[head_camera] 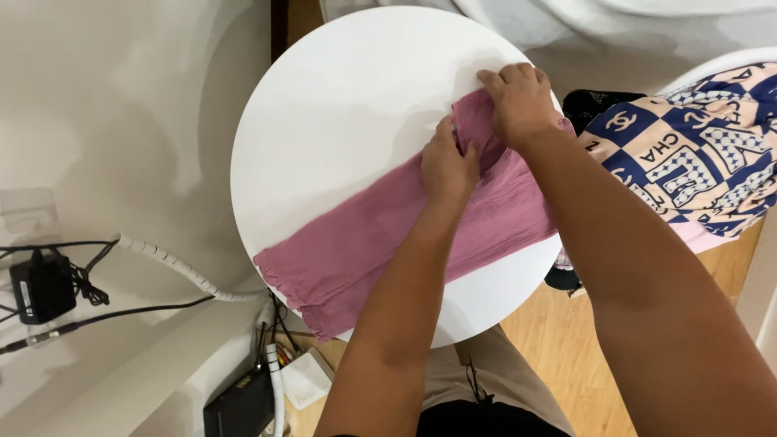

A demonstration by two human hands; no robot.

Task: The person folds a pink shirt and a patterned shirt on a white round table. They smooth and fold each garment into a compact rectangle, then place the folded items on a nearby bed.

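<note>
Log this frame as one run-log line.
left hand: pinching pink cloth | right hand: pressing cloth's far end | cloth: spread across round white table | patterned fabric: right, untouched

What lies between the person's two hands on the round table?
In the head view, only a bunched fold of the pink garment lies between the left hand and right hand; both press on it.

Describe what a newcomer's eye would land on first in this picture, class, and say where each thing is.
First comes the pink garment, spread slantwise over the round white table in the middle, its frilled end hanging over the near left edge. At its upper right end the left hand and right hand press and pinch the cloth together. A blue and cream patterned fabric is heaped at the right edge.
</note>
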